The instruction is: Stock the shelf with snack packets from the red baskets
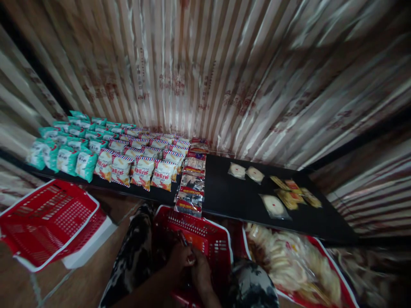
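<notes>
My left hand (180, 258) and my right hand (201, 268) are close together, low over the red basket (221, 239) between my knees. Both have their fingers closed. A thin dark, shiny piece (183, 238) sticks up from the left fingers; its kind is too dark to tell. What the right fingers hold, if anything, is hidden. Something orange (194, 242) shows inside the basket behind the hands. Just beyond its rim, a column of red-and-silver packets (190, 188) lies on the black table (229, 194), the nearest overhanging the edge.
On the table's left stand rows of teal snack bags (67, 160) and white-and-orange snack bags (140, 171). Round white packs (275, 206) and yellow packets (290, 196) lie right. A tilted red basket (73, 214) stands left; a basket of pale packs (289, 265) sits right. Corrugated sheeting (192, 77) rises behind.
</notes>
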The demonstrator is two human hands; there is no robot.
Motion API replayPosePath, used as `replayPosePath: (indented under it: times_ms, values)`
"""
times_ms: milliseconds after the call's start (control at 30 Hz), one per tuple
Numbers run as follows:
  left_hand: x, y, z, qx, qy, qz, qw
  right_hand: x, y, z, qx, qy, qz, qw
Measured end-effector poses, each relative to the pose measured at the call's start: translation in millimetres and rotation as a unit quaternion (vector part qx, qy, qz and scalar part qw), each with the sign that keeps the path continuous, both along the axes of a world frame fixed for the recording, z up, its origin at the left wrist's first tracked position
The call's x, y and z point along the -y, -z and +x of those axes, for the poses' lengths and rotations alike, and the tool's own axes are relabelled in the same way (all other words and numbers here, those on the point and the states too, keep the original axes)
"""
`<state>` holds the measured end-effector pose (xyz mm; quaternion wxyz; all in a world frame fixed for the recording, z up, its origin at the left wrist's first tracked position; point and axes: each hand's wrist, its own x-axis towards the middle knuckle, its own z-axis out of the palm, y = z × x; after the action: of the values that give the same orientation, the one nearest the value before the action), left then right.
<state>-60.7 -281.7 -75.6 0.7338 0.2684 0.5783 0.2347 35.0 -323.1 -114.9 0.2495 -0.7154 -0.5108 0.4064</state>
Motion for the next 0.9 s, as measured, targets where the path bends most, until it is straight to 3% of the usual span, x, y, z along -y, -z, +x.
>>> replayPosePath:
  times_ms: [167, 300, 400, 500, 600, 767, 900]
  values:
    - [11.1, -34.2, -6.3, 0.008, -0.009, 0.055, 0.998, 14.5, -26.6, 8.2, -0.083, 0.048, 0.003, 0.995]
    - [24.7, -65.8, -13.0, 0.010, 0.013, 0.144, 0.989, 25.8, -53.0, 19.5, -0.103, 0.088, -0.022, 0.991]
    - [33.5, -77.6, -17.1, -0.056, 0.023, 0.269, 0.961, 31.5, -73.7, 27.6, -0.144, 0.104, -0.025, 0.984]
    - [38.1, -76.9, -20.2, -0.147, 0.010, 0.362, 0.921, 33.8, -91.1, 32.9, -0.179, 0.133, -0.013, 0.975]
    - [40.0, -73.7, -22.4, -0.193, 0.032, 0.354, 0.915, 31.9, -104.7, 35.8, -0.225, 0.138, 0.000, 0.964]
    - [40.2, -79.8, -23.8, -0.130, 0.078, 0.304, 0.941, 24.1, -124.4, 38.2, -0.260, 0.155, 0.004, 0.953]
    - [34.6, -87.3, -22.4, -0.153, 0.080, 0.319, 0.932, 18.1, -140.5, 34.9, -0.325, 0.172, 0.005, 0.930]
